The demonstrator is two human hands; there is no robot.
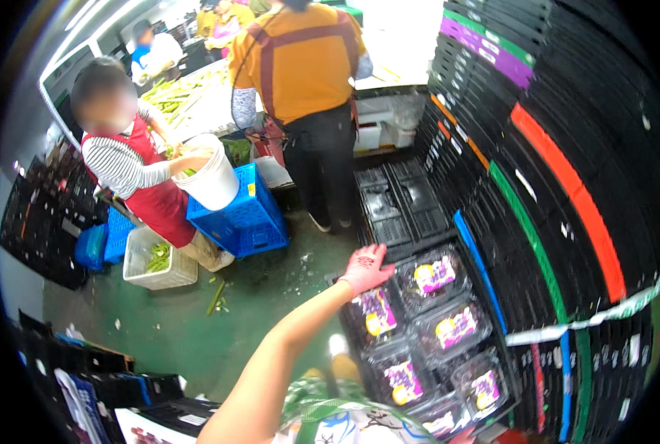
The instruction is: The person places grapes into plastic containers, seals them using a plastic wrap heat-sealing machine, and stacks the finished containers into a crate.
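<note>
A black plastic crate (511, 371) lies before me, packed with several clear plastic clamshell boxes (438, 327) of dark contents. Their purple and yellow labels bear writing and grape pictures. My left hand (366, 267), in a pink glove, grips the crate's far left corner, thumb pointing over the boxes. Only a blurred pink patch of my right hand (463, 437) shows at the bottom edge, by the crate's near end; its fingers are out of view.
Tall stacks of black crates (591, 194) with coloured strips rise on the right. Beyond my crate lie more black crates (402, 202). A person (307, 66) stands ahead; another (141, 172) reaches into a white bucket (213, 177) on a blue crate (257, 222). Green stalks (216, 297) litter the floor.
</note>
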